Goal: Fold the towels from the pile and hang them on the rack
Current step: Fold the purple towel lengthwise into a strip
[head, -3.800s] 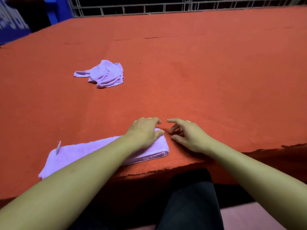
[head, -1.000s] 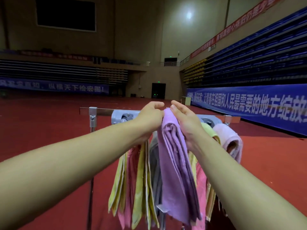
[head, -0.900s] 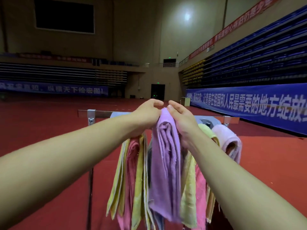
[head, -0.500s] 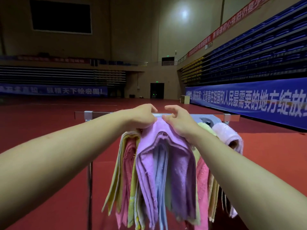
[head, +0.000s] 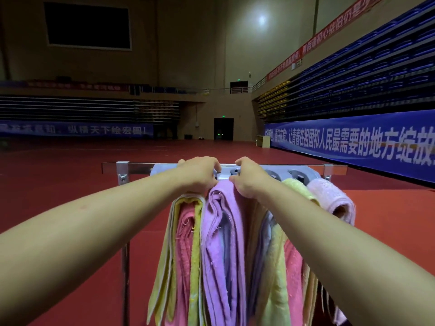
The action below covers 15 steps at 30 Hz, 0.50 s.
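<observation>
Head view shows the rack [head: 122,171] post at left, then yellow and pink towels [head: 186,243]. The left hand [head: 200,172] curls its fingers over the top of the lilac towel [head: 223,243], which hangs draped over the rack's bar. The right hand [head: 247,177] grips the same fold beside it. A pale pink towel [head: 334,198] hangs rightmost.

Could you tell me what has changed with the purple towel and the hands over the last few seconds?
The purple towel went from lying folded on the red table to hanging over the rack among the other towels. In the last second it settled lower and spread over the bar. The left hand and right hand stay at its top fold, fingers curled over it. The rack and its other towels kept their places.
</observation>
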Each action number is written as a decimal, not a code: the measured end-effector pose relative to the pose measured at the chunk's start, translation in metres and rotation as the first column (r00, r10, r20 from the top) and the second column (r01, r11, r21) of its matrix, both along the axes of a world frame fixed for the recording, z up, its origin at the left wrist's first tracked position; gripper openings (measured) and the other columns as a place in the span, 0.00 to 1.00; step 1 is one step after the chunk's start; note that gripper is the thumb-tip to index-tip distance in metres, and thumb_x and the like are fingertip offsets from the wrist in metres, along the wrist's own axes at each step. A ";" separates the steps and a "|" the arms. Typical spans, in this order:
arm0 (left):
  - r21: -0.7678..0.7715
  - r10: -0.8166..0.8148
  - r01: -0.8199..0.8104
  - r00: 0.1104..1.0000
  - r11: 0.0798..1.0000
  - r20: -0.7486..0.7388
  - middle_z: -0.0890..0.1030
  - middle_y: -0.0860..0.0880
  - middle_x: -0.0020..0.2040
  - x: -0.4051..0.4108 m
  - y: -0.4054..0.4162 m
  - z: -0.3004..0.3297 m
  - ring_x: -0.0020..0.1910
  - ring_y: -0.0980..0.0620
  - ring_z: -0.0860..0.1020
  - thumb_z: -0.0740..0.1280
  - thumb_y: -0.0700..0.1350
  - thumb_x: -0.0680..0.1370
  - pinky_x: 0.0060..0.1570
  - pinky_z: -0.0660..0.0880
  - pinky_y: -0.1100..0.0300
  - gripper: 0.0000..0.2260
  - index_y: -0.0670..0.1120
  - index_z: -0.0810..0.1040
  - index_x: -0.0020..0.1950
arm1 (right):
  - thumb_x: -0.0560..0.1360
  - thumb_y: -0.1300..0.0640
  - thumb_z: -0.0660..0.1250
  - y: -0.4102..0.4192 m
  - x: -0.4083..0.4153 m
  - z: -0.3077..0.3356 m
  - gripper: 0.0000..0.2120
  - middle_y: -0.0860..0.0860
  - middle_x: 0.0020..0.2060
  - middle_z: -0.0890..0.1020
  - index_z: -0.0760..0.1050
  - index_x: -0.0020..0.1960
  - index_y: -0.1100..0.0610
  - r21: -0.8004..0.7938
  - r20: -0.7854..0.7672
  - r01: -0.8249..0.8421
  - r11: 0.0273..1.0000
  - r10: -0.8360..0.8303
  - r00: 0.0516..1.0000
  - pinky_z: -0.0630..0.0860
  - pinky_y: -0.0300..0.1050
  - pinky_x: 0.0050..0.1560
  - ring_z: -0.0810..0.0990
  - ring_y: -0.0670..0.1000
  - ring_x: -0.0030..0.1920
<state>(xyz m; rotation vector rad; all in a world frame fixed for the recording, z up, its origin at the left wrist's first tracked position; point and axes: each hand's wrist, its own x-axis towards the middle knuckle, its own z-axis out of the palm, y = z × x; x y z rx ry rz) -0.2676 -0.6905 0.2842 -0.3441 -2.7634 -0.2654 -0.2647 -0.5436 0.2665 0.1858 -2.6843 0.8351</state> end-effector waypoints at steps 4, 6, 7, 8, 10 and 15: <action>0.035 -0.041 0.047 0.985 0.998 -0.168 0.82 0.56 0.52 0.009 -0.005 -0.005 0.55 0.50 0.77 0.67 0.47 0.75 0.54 0.68 0.54 0.16 0.54 0.74 0.62 | 0.78 0.63 0.61 0.002 0.016 -0.001 0.27 0.56 0.61 0.78 0.60 0.75 0.53 0.021 -0.120 0.037 0.999 -0.034 0.992 0.70 0.45 0.54 0.75 0.57 0.62; 0.120 -0.103 0.134 0.967 0.984 -0.232 0.82 0.56 0.48 0.017 -0.006 -0.007 0.48 0.53 0.76 0.68 0.44 0.75 0.48 0.69 0.57 0.14 0.53 0.75 0.60 | 0.78 0.65 0.59 0.004 0.028 -0.005 0.26 0.51 0.54 0.80 0.62 0.74 0.51 -0.116 -0.149 0.005 0.993 -0.022 0.989 0.71 0.44 0.50 0.78 0.54 0.55; 0.169 -0.126 0.169 0.963 0.971 -0.239 0.81 0.57 0.48 0.021 -0.006 -0.007 0.45 0.54 0.76 0.68 0.43 0.75 0.48 0.69 0.58 0.13 0.54 0.76 0.58 | 0.77 0.66 0.58 0.005 0.034 -0.009 0.25 0.48 0.50 0.81 0.64 0.72 0.51 -0.201 -0.147 -0.026 0.979 -0.004 0.989 0.74 0.46 0.50 0.79 0.53 0.51; 0.215 -0.144 0.195 0.962 0.957 -0.234 0.82 0.58 0.47 0.025 -0.005 -0.007 0.44 0.55 0.76 0.68 0.43 0.75 0.49 0.69 0.58 0.11 0.55 0.77 0.56 | 0.76 0.66 0.58 0.005 0.040 -0.014 0.25 0.46 0.47 0.81 0.65 0.71 0.50 -0.272 -0.135 -0.051 0.961 0.014 0.991 0.77 0.50 0.50 0.80 0.53 0.49; 0.266 -0.175 0.230 0.961 0.936 -0.215 0.82 0.58 0.47 0.031 -0.002 -0.006 0.42 0.58 0.77 0.67 0.45 0.77 0.50 0.71 0.58 0.08 0.57 0.77 0.53 | 0.74 0.64 0.57 0.005 0.052 -0.024 0.26 0.44 0.44 0.82 0.65 0.70 0.48 -0.368 -0.099 -0.083 0.926 0.050 0.994 0.80 0.57 0.51 0.81 0.54 0.47; 0.274 -0.241 0.246 0.969 0.930 -0.054 0.82 0.55 0.53 0.037 -0.001 -0.007 0.39 0.62 0.75 0.63 0.43 0.79 0.37 0.70 0.66 0.10 0.51 0.75 0.60 | 0.76 0.62 0.57 0.003 0.066 -0.034 0.29 0.40 0.55 0.79 0.60 0.74 0.46 -0.384 -0.063 -0.109 0.917 0.092 0.994 0.77 0.49 0.51 0.80 0.51 0.50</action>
